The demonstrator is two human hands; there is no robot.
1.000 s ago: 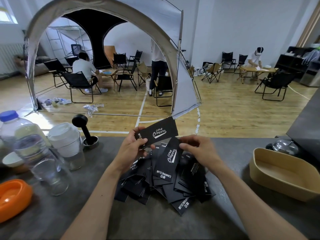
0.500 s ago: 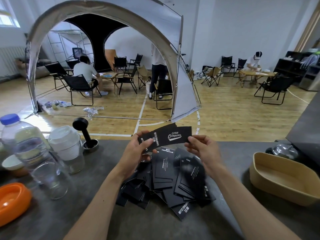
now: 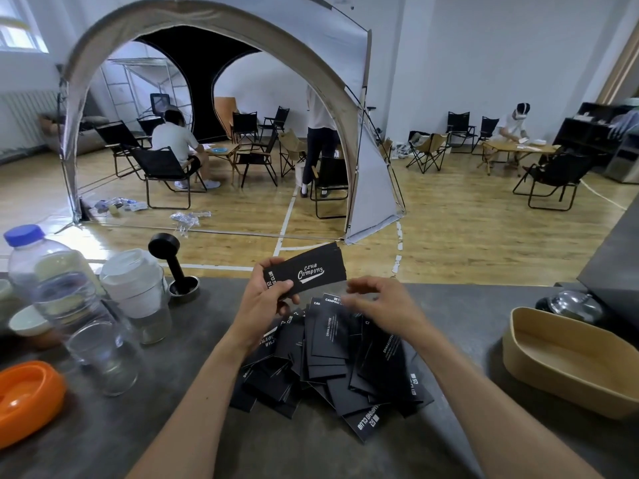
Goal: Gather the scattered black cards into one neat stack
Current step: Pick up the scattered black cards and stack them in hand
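- Cards are what my left hand (image 3: 268, 299) grips: a small held stack (image 3: 306, 271) pinched at its near end, lifted clear of the counter (image 3: 311, 444), printed face toward me
- Half a second ago my right fingertips were on the far end of that stack, squaring a card onto it; now they are off it and the stack sits in the left hand alone
- My right hand (image 3: 380, 305) hangs just under the stack and above the loose pile (image 3: 332, 361), fingers relaxed and slightly curled, holding nothing; motion blur hides the fingertips
- The pile lies directly below both palms, fanned and overlapping, faces and backs mixed, spreading toward my body and to the right
- I judge that one more card is now added and the right hand is free to take the next
- Most cards are still in the pile, so I think the job is at an early stage
- The overlapping cards look slippery, so I may lift two at once
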